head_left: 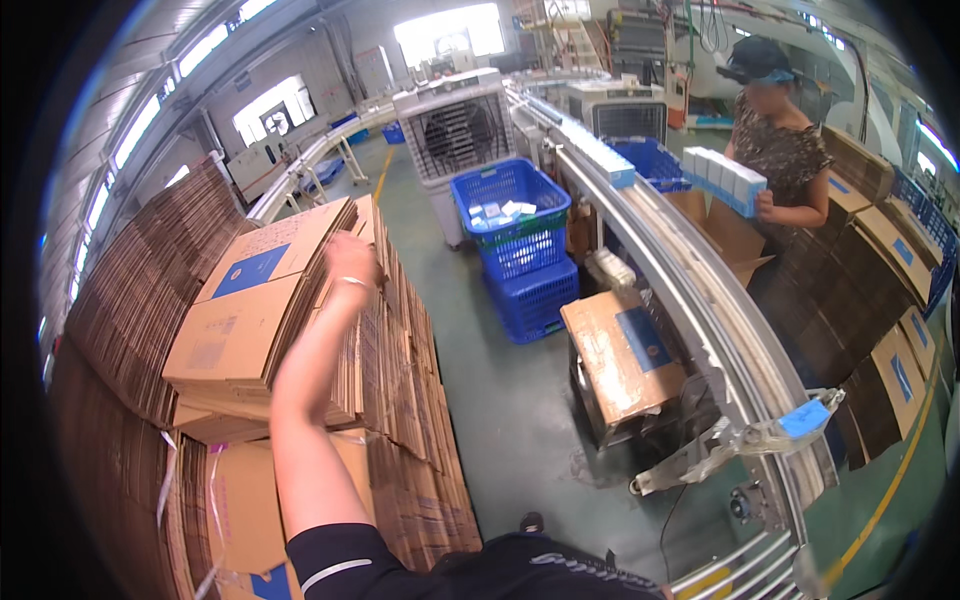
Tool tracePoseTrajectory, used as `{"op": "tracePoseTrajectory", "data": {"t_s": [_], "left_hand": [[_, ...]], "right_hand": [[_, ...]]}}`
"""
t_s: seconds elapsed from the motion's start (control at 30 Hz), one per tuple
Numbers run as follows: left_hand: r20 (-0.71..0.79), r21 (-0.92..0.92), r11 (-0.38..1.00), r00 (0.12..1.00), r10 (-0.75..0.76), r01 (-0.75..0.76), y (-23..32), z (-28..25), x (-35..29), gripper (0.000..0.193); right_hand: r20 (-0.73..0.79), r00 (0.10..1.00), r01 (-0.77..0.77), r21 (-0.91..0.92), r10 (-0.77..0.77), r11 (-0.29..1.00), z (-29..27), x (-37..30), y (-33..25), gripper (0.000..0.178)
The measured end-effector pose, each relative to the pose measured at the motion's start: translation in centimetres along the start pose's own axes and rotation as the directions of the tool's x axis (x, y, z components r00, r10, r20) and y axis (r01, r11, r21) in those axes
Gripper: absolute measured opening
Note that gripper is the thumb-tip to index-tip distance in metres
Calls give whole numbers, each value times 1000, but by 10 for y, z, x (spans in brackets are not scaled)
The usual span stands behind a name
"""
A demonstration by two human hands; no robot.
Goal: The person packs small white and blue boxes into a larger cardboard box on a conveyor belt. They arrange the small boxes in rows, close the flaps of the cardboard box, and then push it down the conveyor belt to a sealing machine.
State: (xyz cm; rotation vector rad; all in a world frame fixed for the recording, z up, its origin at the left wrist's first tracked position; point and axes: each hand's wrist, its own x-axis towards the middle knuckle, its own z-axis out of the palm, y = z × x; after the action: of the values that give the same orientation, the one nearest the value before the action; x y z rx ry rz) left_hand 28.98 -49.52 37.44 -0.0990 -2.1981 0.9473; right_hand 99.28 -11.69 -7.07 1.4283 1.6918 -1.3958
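Observation:
My left hand [354,262] reaches forward over a tall stack of flattened cardboard boxes [245,325], at the far right edge of its upper layer. The hand is smeared and its fingers are mostly hidden, so their grip does not show. A light band circles the wrist. The top flattened cartons are brown with a blue printed panel [252,270]. My right hand is out of view.
More flattened cartons [150,270] lean at the left. Blue crates [528,290] stand across the aisle. A taped carton [625,355] sits beside the curved conveyor [690,260]. Beyond it, a co-worker [780,140] holds a row of white-and-blue small boxes [722,182].

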Motion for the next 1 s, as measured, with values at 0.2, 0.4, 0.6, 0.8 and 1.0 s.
{"op": "tracePoseTrajectory", "data": {"t_s": [0.2, 0.4, 0.6, 0.8, 1.0], "left_hand": [[727, -196, 908, 676, -120, 371, -76, 107, 23, 84], [629, -356, 894, 778, 15, 271, -77, 81, 19, 29], [352, -110, 994, 936, 26, 13, -93, 144, -33, 39], [227, -156, 952, 929, 294, -263, -55, 71, 20, 34], [177, -387, 744, 748, 640, -545, 54, -2, 131, 41]], "right_hand": [[-134, 860, 509, 208, -492, 835, 21, 17, -217, 21], [73, 930, 363, -336, -360, 869, 2, 97, -308, 32], [101, 880, 460, -429, -464, 778, 31, 188, -437, 36], [441, 774, 622, -390, -455, 679, 30, 200, -617, 32], [20, -346, 858, -397, -938, -325, -20, 36, -812, 45]]}}
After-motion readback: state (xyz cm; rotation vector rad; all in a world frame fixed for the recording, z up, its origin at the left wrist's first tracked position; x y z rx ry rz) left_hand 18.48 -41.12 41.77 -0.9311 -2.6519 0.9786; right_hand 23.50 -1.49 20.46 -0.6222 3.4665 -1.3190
